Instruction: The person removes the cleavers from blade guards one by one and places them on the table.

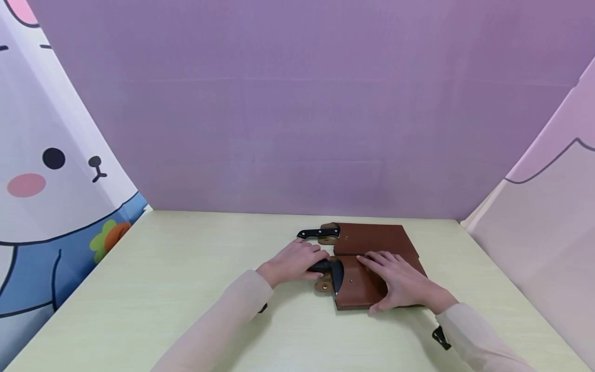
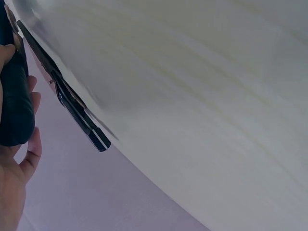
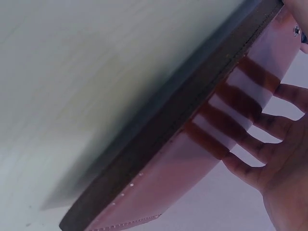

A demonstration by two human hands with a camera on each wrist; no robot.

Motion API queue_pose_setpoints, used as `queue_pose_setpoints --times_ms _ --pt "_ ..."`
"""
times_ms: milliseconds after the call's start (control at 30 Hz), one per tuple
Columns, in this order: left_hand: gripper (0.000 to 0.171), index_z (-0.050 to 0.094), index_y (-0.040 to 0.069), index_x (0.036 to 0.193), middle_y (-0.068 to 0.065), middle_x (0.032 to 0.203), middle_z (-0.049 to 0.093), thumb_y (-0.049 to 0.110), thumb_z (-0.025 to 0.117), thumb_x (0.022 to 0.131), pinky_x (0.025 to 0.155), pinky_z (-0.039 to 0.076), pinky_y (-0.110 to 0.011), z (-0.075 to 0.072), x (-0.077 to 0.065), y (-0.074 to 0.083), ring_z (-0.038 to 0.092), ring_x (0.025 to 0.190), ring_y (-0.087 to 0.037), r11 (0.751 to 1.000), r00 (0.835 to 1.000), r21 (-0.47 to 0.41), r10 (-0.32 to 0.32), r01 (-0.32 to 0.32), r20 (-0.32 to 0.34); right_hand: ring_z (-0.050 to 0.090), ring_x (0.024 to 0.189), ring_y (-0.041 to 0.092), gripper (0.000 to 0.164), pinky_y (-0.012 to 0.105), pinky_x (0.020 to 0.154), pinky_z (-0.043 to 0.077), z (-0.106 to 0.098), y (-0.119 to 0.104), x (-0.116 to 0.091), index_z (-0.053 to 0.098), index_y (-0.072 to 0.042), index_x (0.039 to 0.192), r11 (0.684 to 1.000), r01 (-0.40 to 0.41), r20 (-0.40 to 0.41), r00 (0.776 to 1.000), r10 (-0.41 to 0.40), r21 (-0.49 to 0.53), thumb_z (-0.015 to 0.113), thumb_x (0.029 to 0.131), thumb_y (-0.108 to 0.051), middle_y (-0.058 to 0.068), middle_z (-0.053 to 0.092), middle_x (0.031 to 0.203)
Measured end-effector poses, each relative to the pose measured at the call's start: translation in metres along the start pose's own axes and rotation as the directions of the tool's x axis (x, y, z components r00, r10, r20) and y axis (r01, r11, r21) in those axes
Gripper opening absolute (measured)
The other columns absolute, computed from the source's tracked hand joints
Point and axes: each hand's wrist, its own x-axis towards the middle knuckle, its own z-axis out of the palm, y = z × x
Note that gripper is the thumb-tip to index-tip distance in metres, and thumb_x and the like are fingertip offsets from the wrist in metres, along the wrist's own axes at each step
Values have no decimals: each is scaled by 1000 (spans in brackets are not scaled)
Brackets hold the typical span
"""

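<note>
My left hand (image 1: 297,262) has its fingers curled round the thick black handle (image 2: 17,103) of a broad-bladed knife. A dark strip of its blade (image 1: 337,277) shows at the mouth of a brown leather sheath (image 1: 355,294); the rest is hidden inside. Across that sheath spreads my right hand (image 1: 402,281), fingers fairly straight on the leather and thumb by the near edge. In the right wrist view the fingertips of my right hand (image 3: 281,163) touch the glossy sheath (image 3: 163,178). The sheath's snap strap (image 1: 324,285) hangs undone under the handle.
Just behind lies a second brown sheath (image 1: 372,237) with a black riveted knife handle (image 1: 318,233) sticking out to the left. Both sheaths are on a pale table (image 1: 186,289). A purple cloth backdrop (image 1: 297,113) rises at the table's far edge.
</note>
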Motion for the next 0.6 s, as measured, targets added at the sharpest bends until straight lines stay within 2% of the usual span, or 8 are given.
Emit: queue_pose_setpoints --times_ms 600 --pt "37 54 23 113 6 101 62 46 58 85 75 44 -30 -2 -3 0 59 85 -10 1000 1000 -15 15 -15 -4 38 125 35 110 58 96 31 3 -3 -3 33 -18 142 1000 16 -16 1000 -16 11 62 55 -78 14 40 140"
